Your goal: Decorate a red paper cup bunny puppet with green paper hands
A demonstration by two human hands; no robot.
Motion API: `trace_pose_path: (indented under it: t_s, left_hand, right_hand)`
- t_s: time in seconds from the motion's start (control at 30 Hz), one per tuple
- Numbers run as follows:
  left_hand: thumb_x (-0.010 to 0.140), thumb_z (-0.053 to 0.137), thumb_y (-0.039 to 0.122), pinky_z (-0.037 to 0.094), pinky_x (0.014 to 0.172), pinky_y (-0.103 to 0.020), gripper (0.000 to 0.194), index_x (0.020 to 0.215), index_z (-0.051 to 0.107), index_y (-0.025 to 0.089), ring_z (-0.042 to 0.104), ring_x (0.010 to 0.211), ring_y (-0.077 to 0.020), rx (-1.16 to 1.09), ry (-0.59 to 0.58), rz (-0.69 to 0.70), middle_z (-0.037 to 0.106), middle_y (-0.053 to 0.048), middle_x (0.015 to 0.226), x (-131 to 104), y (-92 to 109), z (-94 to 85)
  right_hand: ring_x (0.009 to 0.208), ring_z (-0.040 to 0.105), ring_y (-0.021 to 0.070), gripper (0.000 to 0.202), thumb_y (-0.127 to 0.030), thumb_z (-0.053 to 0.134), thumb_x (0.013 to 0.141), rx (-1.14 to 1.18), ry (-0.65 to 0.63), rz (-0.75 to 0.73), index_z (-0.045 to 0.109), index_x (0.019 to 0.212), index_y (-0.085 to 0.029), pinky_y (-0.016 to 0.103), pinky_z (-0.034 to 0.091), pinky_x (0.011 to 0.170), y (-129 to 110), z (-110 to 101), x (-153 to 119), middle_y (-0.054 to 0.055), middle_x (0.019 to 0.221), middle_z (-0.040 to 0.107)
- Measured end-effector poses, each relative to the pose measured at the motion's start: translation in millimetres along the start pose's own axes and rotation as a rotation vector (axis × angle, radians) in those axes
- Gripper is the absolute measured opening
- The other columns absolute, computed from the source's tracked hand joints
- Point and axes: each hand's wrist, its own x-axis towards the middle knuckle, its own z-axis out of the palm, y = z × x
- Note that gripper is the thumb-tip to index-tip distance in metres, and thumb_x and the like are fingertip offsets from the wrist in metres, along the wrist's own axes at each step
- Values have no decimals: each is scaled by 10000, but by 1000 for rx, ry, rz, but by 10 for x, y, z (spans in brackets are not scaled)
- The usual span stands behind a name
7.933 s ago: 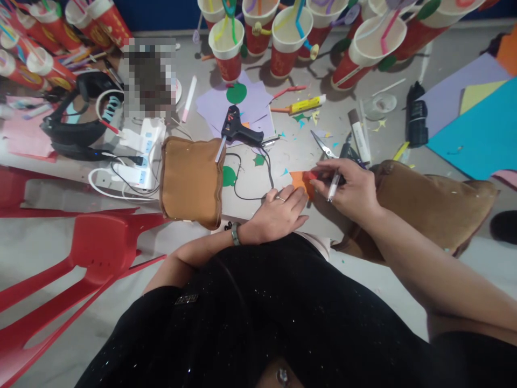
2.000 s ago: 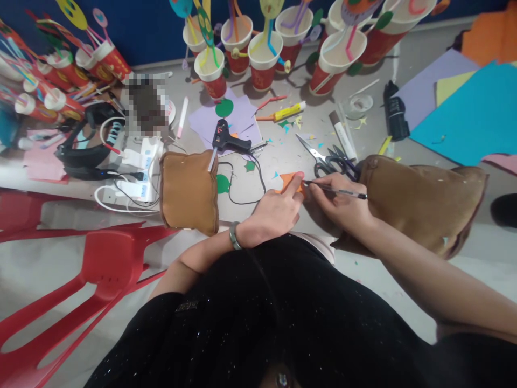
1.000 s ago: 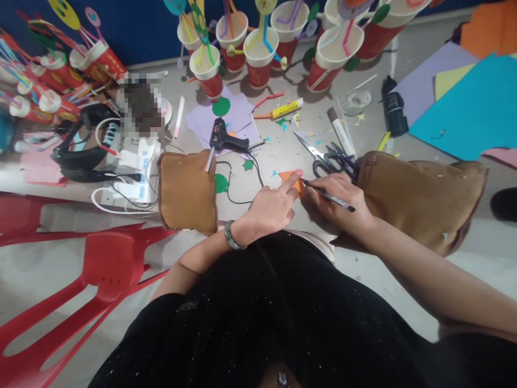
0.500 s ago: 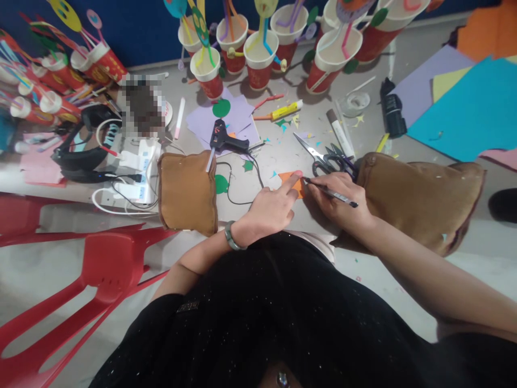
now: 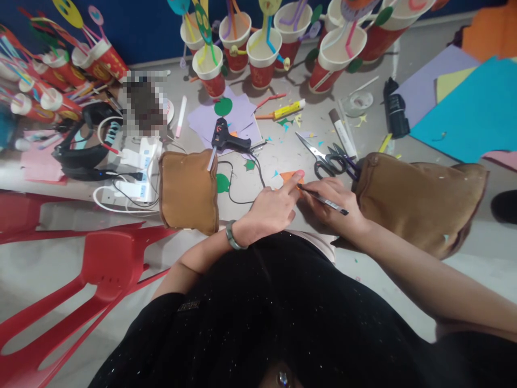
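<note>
My left hand [image 5: 271, 210] rests on the table with its index finger stretched out, pressing on a small piece of orange paper [image 5: 287, 177]. Its other fingers are loosely bent, and nothing is gripped in them. Between the fingers of my right hand [image 5: 338, 210] is a slim black-and-grey pen [image 5: 330, 203], its tip at the paper beside my left fingertip. Both hands cover part of the orange piece; any mark on it is too small to make out. Just beyond my right hand lie black-handled scissors [image 5: 323, 159].
A glue gun [image 5: 228, 139] lies on purple paper [image 5: 202, 121], its cable running near my left hand. Brown cushions [image 5: 188, 191] flank my arms. Decorated paper cups [image 5: 260, 67] line the back. Blue paper [image 5: 468, 113] is at the right, a power strip [image 5: 147, 167] at the left.
My right hand and the pen have shifted slightly left, bringing the tip closer to my left index finger over the orange paper. My left hand keeps its place.
</note>
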Motion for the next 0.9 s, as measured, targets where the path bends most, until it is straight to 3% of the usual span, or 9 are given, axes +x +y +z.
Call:
trace_pose_path:
  t_s: [0.23, 0.4, 0.53, 0.67, 0.8, 0.9]
  left_hand:
    - [1067, 514, 133, 625, 1012, -421, 533, 1581, 645, 181, 780, 1185, -236, 6, -13, -11, 354, -118, 1915, -11, 8, -42]
    - [1068, 505, 134, 614, 1011, -439, 516, 1555, 665, 187, 769, 1209, -247, 6, -12, -5, 356, -124, 1914, -9, -2, -18]
    - [1080, 491, 156, 610, 1006, -422, 441, 1460, 713, 184, 770, 1227, -238, 11, -1, -2, 335, -107, 1926, -12, -18, -3]
    - [1071, 496, 157, 622, 1022, -433, 439, 1451, 714, 172, 782, 1206, -244, -4, -24, 0, 313, -106, 1934, -5, -30, -28]
    - [1028, 530, 142, 642, 1006, -437, 402, 1373, 735, 161, 770, 1251, -269, -68, 2, 4, 389, -131, 1897, 8, -59, -84]
    - [977, 563, 115, 650, 981, -414, 336, 1250, 744, 184, 755, 1257, -261, -170, 75, 11, 482, -141, 1837, -27, -112, -121]
  right_hand:
    - [831, 826, 227, 103, -211, 629, 1108, 9, -31, 0, 689, 1171, -268, 417, 618, 859, 25, 42, 61, 65, 1011, 880]
    - [732, 778, 201, 61, -227, 658, 1097, -13, 6, 25, 705, 1114, -262, 401, 607, 803, 63, -17, 13, 38, 945, 866]
    - [710, 780, 192, 37, -225, 716, 1059, -132, 88, 37, 723, 1055, -261, 385, 608, 847, 56, -101, -21, 22, 869, 858]
    - [763, 827, 198, 168, -216, 663, 1096, -244, 138, 71, 753, 1230, -262, 392, 606, 906, 17, -207, 26, 40, 983, 900]
    - [757, 819, 225, 264, -219, 556, 1134, -189, 22, 148, 745, 1308, -277, 439, 605, 932, 57, -244, 158, 31, 937, 886]
    - [841, 817, 306, 236, -324, 628, 1082, -219, -117, 160, 763, 1266, -266, 504, 602, 924, 165, -211, 267, 71, 933, 865]
